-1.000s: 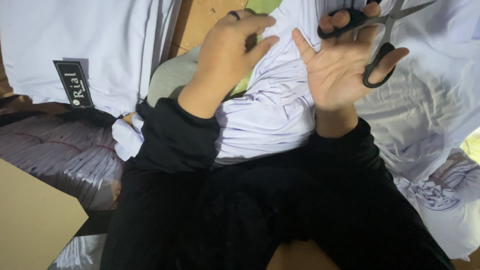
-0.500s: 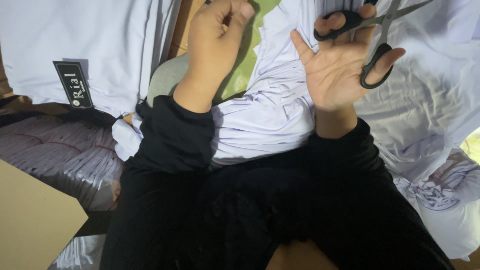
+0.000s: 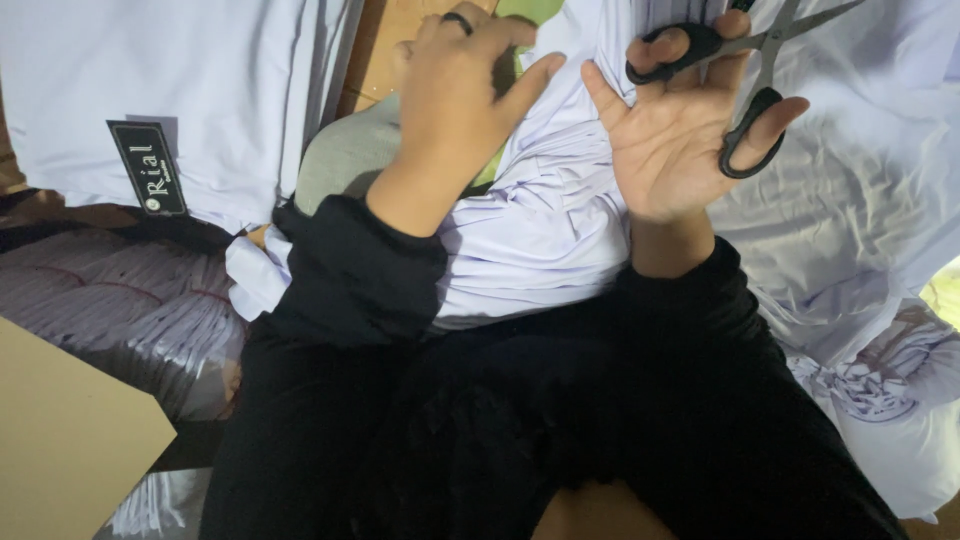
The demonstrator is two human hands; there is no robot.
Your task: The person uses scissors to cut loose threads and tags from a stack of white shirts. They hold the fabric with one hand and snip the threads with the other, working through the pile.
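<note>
a bare strip of wooden surface (image 3: pixel 385 45) is seen at the top centre of the frame. a tan sheet of cardboard (image 3: pixel 70 440) is laid across the lower left corner. folded white fabric (image 3: pixel 190 90) is piled in the upper left, and a black tag (image 3: pixel 147 167) is fixed to it. dim, cool light is cast overall, and a brighter yellowish patch (image 3: pixel 945 290) is caught at the right edge.

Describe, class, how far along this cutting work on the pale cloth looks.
Done: no cut edge is visible in the pale lilac cloth. In hand: the left hand grips a bunched fold of that cloth, while the right hand holds black-handled scissors with blades open, lifted clear of the fabric. Left: apparently the cutting itself.
</note>
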